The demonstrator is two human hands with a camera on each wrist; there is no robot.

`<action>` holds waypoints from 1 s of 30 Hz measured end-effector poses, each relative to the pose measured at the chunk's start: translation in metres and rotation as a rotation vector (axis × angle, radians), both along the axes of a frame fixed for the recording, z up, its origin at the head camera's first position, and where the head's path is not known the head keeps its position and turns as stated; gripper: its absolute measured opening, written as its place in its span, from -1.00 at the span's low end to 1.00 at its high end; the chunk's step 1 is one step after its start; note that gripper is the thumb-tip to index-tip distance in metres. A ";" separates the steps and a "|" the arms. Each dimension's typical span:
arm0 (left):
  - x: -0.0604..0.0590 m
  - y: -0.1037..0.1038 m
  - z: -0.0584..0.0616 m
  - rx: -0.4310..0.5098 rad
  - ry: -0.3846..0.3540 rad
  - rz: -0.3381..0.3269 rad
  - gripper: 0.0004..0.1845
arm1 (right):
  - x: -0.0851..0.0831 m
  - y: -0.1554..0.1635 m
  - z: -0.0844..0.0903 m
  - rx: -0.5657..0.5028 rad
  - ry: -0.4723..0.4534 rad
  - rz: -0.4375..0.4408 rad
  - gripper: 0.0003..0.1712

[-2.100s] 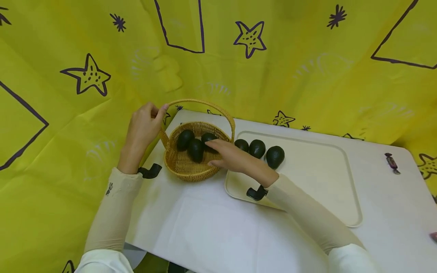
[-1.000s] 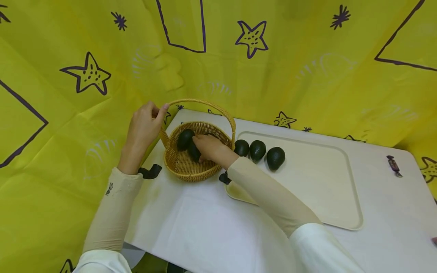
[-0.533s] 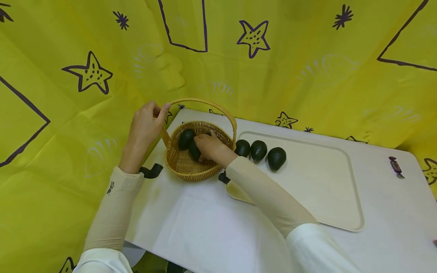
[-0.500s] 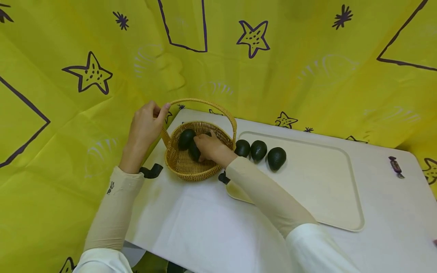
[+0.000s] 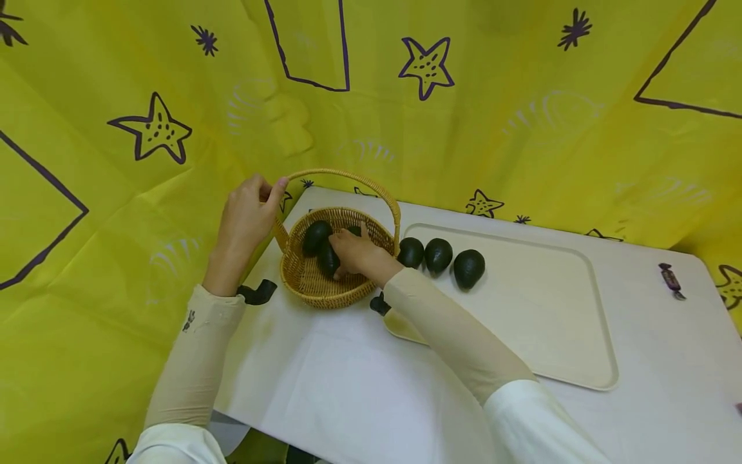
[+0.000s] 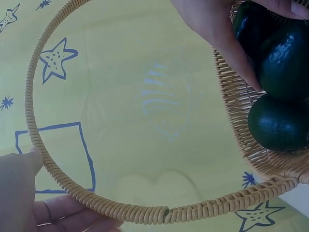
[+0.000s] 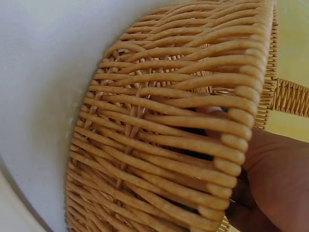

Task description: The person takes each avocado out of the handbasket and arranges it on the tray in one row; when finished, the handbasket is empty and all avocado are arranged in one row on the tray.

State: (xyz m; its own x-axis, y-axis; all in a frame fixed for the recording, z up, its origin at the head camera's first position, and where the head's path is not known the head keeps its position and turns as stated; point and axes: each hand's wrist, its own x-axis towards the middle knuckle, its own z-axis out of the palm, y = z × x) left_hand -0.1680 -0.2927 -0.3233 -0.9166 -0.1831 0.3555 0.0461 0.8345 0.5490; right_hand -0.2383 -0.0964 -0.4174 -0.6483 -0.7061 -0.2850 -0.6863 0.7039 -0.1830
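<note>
A wicker basket [image 5: 315, 298] with a tall hoop handle [image 5: 379, 188] stands at the table's left end, dark green avocados inside. My left hand [image 5: 246, 216] grips the handle on its left side; the left wrist view shows thumb and fingers around the wound cane [image 6: 87, 195]. My right hand [image 5: 356, 251] reaches over the basket's right rim and holds an avocado [image 5: 328, 261] between thumb and fingers. Another avocado [image 5: 317, 237] lies left of it, and a third [image 5: 355, 230] is partly hidden behind the hand. In the right wrist view the basket wall [image 7: 159, 121] covers most of the fingers.
A cream tray [image 5: 539, 309] lies right of the basket, with three avocados along its left side, one being the avocado [image 5: 469, 269] farthest right. A wrapped candy [image 5: 671, 281] is on the white table [image 5: 348, 380] at the right. Yellow patterned cloth [image 5: 371, 116] hangs behind.
My right hand has moved left and down from over the basket's right side to take hold of an avocado, which has shifted slightly. The left hand stays on the handle.
</note>
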 end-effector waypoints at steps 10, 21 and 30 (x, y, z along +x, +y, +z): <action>-0.002 0.001 -0.001 0.007 -0.006 -0.006 -0.27 | 0.000 0.000 0.000 -0.016 -0.015 0.003 0.20; -0.003 0.001 -0.001 0.007 -0.009 -0.013 -0.27 | -0.001 0.007 0.003 -0.240 -0.137 -0.023 0.18; -0.001 0.000 -0.001 0.009 0.004 -0.007 -0.30 | -0.003 0.034 0.011 -0.475 -0.235 -0.014 0.12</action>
State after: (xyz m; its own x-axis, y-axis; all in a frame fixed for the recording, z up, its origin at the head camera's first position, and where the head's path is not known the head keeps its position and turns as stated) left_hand -0.1689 -0.2928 -0.3239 -0.9164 -0.1800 0.3575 0.0540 0.8294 0.5560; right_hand -0.2409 -0.0627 -0.4066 -0.6158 -0.7843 -0.0747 -0.5793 0.5151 -0.6318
